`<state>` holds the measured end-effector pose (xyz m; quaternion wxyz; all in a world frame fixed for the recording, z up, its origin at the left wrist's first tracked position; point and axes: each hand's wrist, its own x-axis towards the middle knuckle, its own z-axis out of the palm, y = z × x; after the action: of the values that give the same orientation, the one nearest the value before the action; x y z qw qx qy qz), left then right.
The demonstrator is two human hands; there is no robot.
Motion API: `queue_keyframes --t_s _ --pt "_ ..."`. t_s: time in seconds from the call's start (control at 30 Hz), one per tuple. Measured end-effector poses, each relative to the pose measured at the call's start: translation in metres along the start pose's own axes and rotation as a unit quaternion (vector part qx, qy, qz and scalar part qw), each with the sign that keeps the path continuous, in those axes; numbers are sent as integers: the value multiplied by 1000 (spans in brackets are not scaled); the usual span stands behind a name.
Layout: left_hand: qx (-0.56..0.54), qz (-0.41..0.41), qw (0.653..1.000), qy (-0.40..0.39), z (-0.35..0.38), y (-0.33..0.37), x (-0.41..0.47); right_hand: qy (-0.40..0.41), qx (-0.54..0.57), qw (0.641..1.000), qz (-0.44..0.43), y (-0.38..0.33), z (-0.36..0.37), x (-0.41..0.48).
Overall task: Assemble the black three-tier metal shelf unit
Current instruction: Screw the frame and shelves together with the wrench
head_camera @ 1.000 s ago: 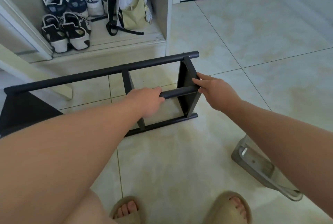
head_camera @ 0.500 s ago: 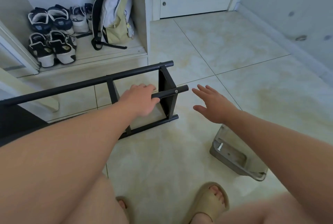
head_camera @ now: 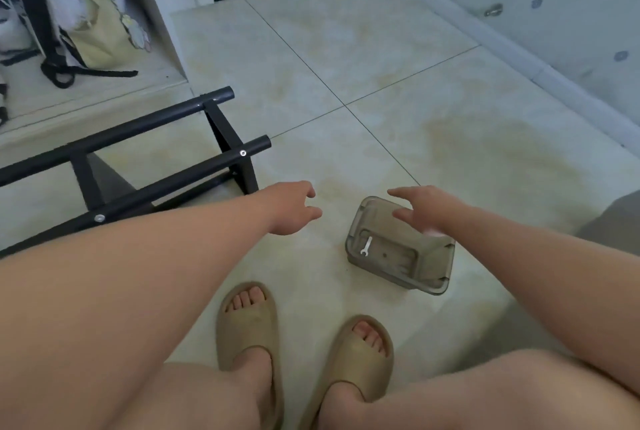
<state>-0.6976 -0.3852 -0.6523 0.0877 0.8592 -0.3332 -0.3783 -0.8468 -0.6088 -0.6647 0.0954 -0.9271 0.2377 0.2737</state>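
The black metal shelf frame (head_camera: 221, 159) lies on its side on the tiled floor at the left, its round tubes pointing toward the middle. My left hand (head_camera: 291, 210) hovers just right of the frame's end, fingers loosely spread, touching nothing. My right hand (head_camera: 420, 208) hangs over the far rim of a clear grey plastic box (head_camera: 398, 267), fingers relaxed and holding nothing. A small silver wrench (head_camera: 366, 245) lies inside the box.
A backpack (head_camera: 86, 10) leans in an open cupboard at the upper left. A white door and a wall skirting bound the floor at the back and right. My two feet in tan slides (head_camera: 249, 322) stand at the bottom centre.
My left hand let go of the frame's tube and moved right. My right hand dropped toward the plastic box. The view swung right and down, away from the shoes.
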Motion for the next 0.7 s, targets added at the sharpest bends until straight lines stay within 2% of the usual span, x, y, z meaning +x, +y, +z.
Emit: queue_keyframes --t_s 0.3,0.57,0.7 --pt "-61 -5 991 -115 81 9 110 -107 8 994 -27 32 91 93" --pt "-188 21 975 -115 115 9 145 -80 2 991 -112 35 155 138" --pt "-231 15 967 -109 119 9 145 -48 -40 992 -114 35 172 143"
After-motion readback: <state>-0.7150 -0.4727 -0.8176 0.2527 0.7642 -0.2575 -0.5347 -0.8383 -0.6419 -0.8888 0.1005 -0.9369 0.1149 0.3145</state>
